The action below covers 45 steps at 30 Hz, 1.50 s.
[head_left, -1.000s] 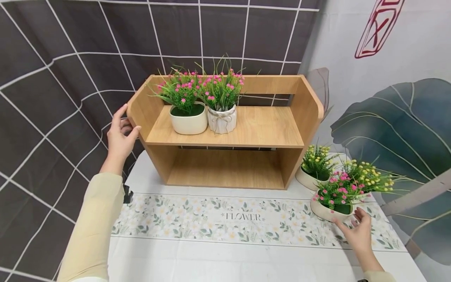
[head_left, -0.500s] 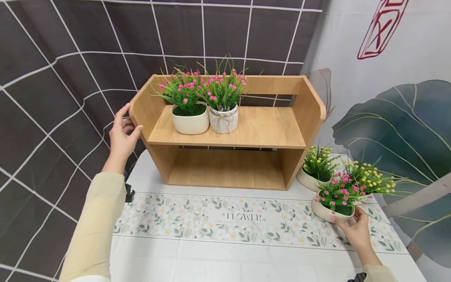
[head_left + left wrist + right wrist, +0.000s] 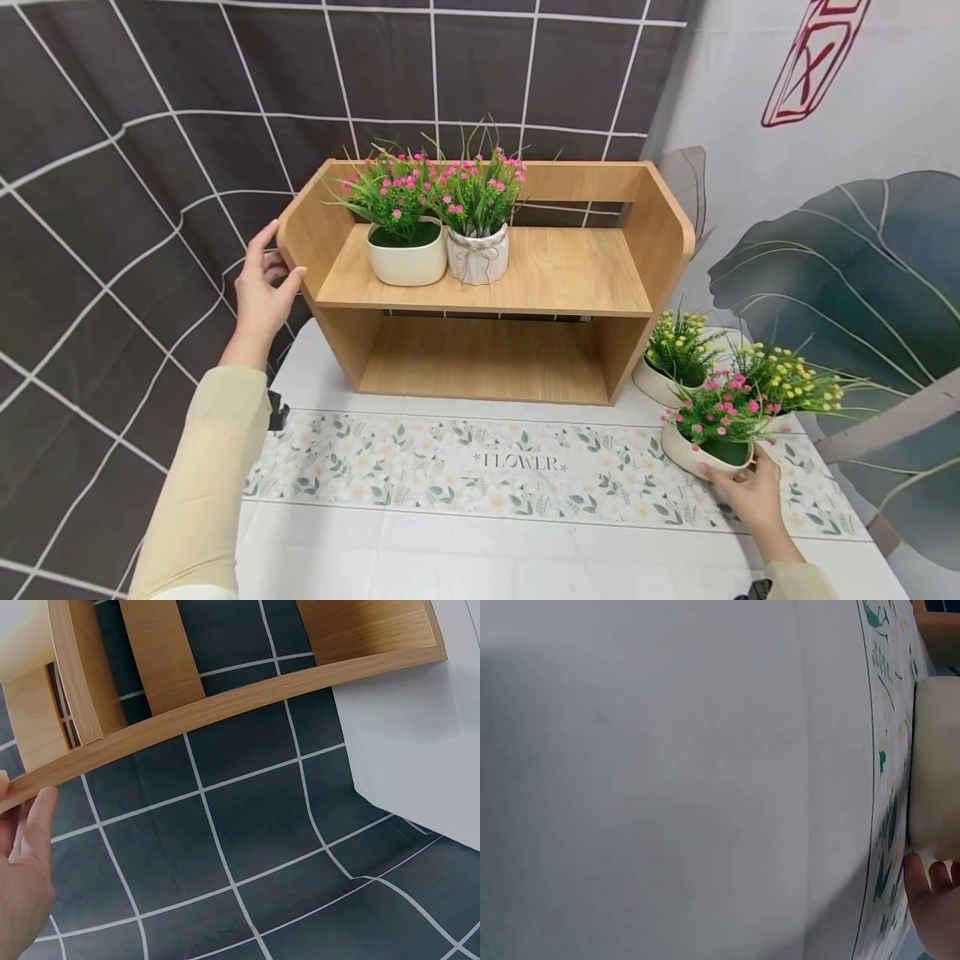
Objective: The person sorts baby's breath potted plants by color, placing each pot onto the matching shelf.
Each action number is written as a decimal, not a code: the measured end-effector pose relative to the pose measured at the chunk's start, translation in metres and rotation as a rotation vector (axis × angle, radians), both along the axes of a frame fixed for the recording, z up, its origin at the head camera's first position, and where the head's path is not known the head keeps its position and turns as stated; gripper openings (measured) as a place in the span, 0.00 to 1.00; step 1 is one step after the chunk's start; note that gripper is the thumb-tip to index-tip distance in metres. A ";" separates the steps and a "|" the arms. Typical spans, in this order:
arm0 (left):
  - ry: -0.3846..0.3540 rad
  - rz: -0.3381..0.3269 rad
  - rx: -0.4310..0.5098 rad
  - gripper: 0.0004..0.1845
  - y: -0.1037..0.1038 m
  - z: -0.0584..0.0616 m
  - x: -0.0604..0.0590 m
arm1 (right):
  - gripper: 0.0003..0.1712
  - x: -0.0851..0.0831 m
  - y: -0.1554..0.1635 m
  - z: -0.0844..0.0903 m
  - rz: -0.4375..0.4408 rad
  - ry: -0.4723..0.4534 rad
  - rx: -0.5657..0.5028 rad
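A two-tier wooden shelf (image 3: 480,311) stands on the table. My left hand (image 3: 262,296) holds the front edge of its left side panel, thumb low and index finger higher up; the left wrist view shows the fingers (image 3: 37,825) at the panel's edge. At the table's right side my right hand (image 3: 753,500) grips the right end of a cream oval flower pot (image 3: 693,454) of pink flowers, thumb along its front. In the right wrist view this pot (image 3: 937,765) is cut by the frame edge, fingertips at its end.
On the upper tier stand a cream pot (image 3: 407,260) and a white bow-tied pot (image 3: 477,254), both with pink flowers. Two yellow-flowered plants, one left (image 3: 678,350) and one right (image 3: 795,375), sit behind the gripped pot. A floral runner (image 3: 517,483) crosses the white table (image 3: 487,550).
My right hand has closed in on the pink-flowered pot and taken hold of its right end. The pot has turned slightly. My left hand stays at the shelf's side panel.
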State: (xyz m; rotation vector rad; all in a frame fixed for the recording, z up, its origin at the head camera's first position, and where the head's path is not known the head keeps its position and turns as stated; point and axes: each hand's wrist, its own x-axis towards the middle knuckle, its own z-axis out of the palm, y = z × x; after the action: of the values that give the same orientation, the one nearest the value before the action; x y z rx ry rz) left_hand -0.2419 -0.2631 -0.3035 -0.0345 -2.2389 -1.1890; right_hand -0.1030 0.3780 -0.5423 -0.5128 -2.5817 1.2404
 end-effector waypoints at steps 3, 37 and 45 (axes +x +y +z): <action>0.002 -0.005 0.001 0.37 0.001 0.000 0.000 | 0.51 0.003 -0.004 0.000 -0.025 -0.007 -0.008; -0.008 -0.009 0.001 0.36 0.000 0.000 0.003 | 0.52 0.011 -0.055 0.048 0.168 0.055 0.043; -0.009 -0.017 0.011 0.37 0.000 0.001 0.002 | 0.49 0.010 -0.072 0.083 0.223 0.125 0.052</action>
State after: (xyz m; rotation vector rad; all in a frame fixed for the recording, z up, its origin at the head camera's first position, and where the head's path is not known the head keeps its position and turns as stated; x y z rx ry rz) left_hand -0.2396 -0.2628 -0.3022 -0.0440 -2.2441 -1.2128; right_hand -0.0930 0.3058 -0.4590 -0.1353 -2.6109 1.2248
